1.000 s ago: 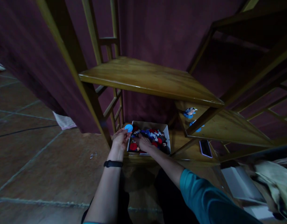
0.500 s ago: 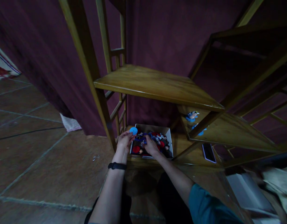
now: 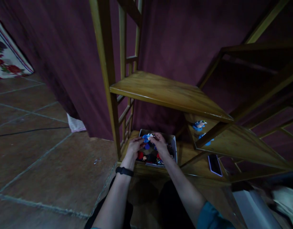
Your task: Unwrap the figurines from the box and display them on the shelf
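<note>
Above an open cardboard box [image 3: 175, 149], my two hands come close together. My left hand [image 3: 134, 147] pinches a round blue base [image 3: 145, 138] at its edge. From the other side, the fingers of my right hand [image 3: 160, 144] are closed on a small toy figurine [image 3: 150, 136] with blue and pale parts. Figurine and base touch or overlap; I cannot tell whether they are joined. Inside the box lie several more figurines [image 3: 143, 157] with red, blue and dark parts, some hidden under my hands.
The box sits on the bottom board [image 3: 184, 152] of a wooden shelf unit, below a middle shelf [image 3: 165, 90]. Two figurines on blue bases [image 3: 199, 125] stand on a board to the right, one partly behind a strut. A phone [image 3: 214, 164] lies at the lower right.
My right hand has come up out of the box with a figurine. My left hand has brought the blue base rightward to it. The view has shifted slightly.
</note>
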`<state>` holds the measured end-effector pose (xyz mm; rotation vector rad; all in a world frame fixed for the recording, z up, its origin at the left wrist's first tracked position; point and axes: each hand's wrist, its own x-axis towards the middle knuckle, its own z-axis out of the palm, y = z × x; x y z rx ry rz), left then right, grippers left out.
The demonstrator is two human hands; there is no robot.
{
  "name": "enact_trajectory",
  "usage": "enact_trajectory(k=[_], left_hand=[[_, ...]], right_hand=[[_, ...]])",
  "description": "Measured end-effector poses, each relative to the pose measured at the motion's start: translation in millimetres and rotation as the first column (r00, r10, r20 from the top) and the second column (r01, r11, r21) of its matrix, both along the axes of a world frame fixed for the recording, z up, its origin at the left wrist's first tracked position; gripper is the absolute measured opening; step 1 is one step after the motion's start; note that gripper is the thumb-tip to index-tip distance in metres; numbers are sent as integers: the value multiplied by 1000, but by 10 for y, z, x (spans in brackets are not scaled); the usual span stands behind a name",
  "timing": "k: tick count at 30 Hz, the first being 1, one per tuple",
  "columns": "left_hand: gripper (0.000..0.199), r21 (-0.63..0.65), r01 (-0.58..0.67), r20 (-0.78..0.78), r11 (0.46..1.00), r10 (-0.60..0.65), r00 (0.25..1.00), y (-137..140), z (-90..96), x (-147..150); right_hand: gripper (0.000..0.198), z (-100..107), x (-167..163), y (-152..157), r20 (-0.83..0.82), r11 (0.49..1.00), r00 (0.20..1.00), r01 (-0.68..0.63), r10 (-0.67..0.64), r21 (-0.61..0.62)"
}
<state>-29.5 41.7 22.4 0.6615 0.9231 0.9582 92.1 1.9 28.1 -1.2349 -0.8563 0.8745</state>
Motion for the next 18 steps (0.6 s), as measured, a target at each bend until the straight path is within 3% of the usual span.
enact_trajectory(k=[7, 13, 18], left_hand=[[22, -2, 44, 74, 999, -43, 996, 9, -34, -15], [20, -32, 64, 100, 997, -60, 993, 23, -53, -5], [20, -29, 59, 121, 998, -55, 991, 5, -44, 5]], right_hand=[[27, -56, -9, 77, 105, 999, 993, 45, -44, -6], [28, -46, -30, 8, 28, 998, 998, 52, -52, 19], [28, -93, -16, 44, 117, 997, 991, 61, -65, 40]])
